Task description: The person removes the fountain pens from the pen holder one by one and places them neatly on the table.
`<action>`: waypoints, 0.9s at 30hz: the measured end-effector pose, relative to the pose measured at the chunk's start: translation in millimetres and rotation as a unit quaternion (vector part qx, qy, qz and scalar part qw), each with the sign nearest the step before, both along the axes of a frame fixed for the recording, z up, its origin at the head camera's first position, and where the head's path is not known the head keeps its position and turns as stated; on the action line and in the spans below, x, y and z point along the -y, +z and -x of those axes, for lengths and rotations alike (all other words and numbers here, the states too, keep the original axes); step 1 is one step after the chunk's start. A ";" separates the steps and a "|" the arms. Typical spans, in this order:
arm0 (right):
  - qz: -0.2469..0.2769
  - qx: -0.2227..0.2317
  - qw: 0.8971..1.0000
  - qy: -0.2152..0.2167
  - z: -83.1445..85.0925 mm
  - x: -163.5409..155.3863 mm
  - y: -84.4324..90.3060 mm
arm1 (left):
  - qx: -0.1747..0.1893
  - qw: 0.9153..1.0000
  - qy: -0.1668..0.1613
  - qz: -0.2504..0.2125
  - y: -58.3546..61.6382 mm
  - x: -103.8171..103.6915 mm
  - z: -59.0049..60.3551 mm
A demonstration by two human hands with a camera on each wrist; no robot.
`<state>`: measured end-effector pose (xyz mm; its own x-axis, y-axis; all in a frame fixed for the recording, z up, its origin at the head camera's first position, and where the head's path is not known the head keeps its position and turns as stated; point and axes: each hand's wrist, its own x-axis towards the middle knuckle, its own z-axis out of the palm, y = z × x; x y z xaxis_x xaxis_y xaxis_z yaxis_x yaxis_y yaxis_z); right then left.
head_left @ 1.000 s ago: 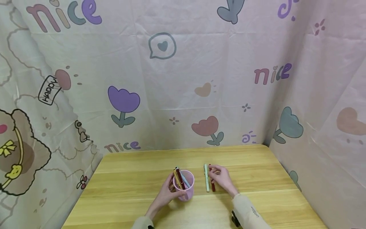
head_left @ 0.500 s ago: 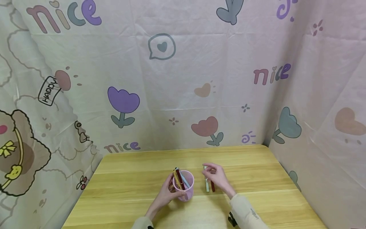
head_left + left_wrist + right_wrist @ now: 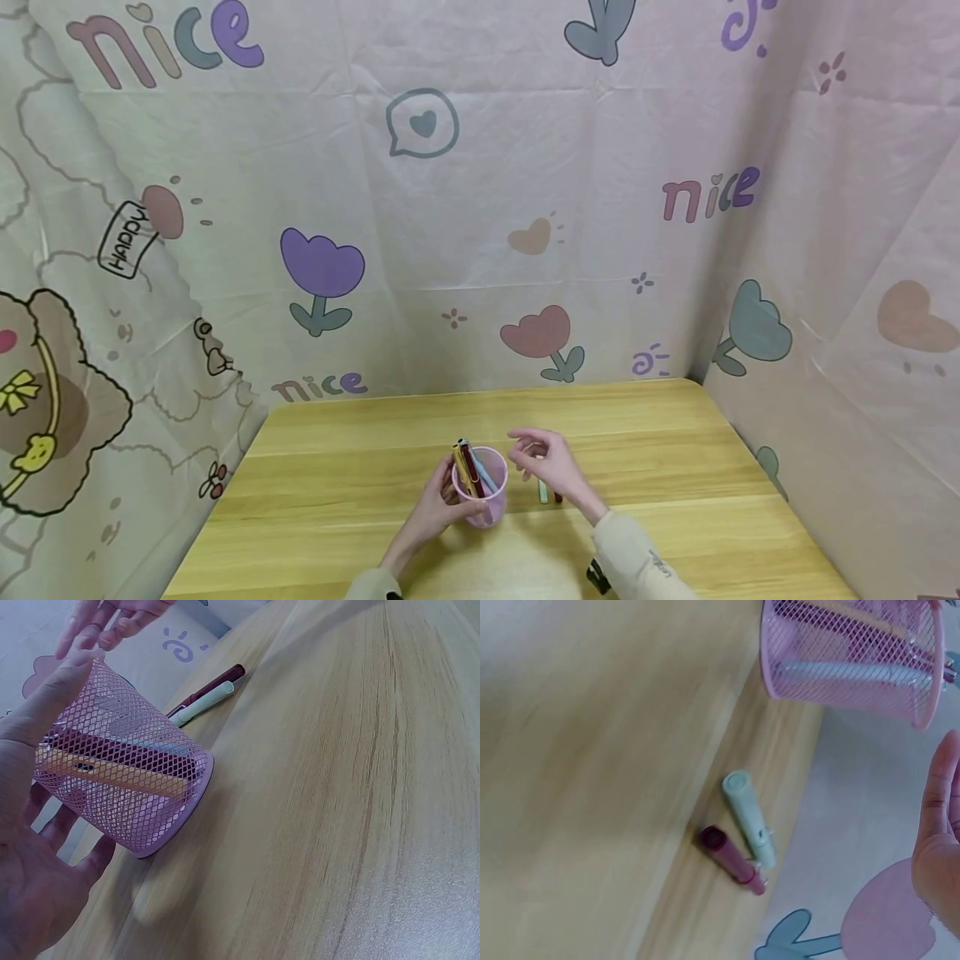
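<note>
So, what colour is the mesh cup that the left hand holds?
Pink. The mesh cup, held by the left hand, shows best in the left wrist view.

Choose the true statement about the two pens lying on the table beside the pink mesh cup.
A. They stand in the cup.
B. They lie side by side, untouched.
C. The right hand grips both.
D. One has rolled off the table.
B: the pale green pen and dark red pen lie side by side on the table, while the right hand hovers above them, holding nothing.

I am reading "nice" four times on the printed backdrop cloth [image 3: 480, 208]: top left, right of centre, and low by the table edge among them. A tilted tag drawing on the left is showing "HAPPY". The pens are showing no legible print.
</note>
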<state>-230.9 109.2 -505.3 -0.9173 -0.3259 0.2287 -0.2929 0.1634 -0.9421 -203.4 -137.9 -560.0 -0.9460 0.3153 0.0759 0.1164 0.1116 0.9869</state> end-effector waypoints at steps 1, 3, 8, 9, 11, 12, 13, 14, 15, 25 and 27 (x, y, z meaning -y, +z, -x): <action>-0.004 -0.003 1.000 0.004 -0.5 1.8 0.7 | 0.000 1.000 0.000 -0.001 -0.2 0.1 0.0; -0.015 -0.012 1.000 0.006 -1.1 5.7 1.8 | 0.001 1.000 -0.001 -0.005 -0.9 0.2 0.0; -0.044 -0.042 0.998 0.008 -0.5 15.6 3.1 | -0.001 1.000 -0.006 -0.016 -1.7 0.5 -0.6; -0.049 -0.048 0.998 0.011 -0.2 17.6 3.1 | -0.003 1.000 -0.007 -0.018 -1.8 0.5 -0.6; -0.061 -0.064 0.996 0.014 0.3 21.7 3.6 | -0.003 1.000 -0.008 -0.019 -1.8 0.5 -0.7; -0.066 -0.072 0.995 0.017 0.6 23.7 3.8 | -0.004 1.000 -0.009 -0.019 -1.9 0.4 -0.6; -0.069 -0.075 0.995 0.019 0.6 25.8 4.7 | -0.004 1.000 -0.009 -0.019 -1.9 0.5 -0.4; -0.071 -0.080 0.994 0.023 1.0 27.8 5.3 | -0.004 1.000 -0.010 -0.019 -2.0 0.6 -0.2; -0.076 -0.081 0.993 0.024 1.2 29.7 6.0 | -0.005 1.000 -0.010 -0.018 -2.1 0.6 -0.1; -0.084 -0.069 0.994 0.026 2.8 43.7 5.3 | -0.007 1.000 -0.018 -0.021 -1.4 0.7 -0.7; -0.082 -0.072 0.994 0.028 3.1 45.5 4.8 | -0.008 1.000 -0.019 -0.020 -1.8 0.8 -0.5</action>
<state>-234.0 63.7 -500.6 -0.8585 -0.4188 0.2960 -0.4357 0.2913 -0.8516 -202.9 -138.7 -561.8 -0.9319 0.3473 0.1042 0.1354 0.0667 0.9885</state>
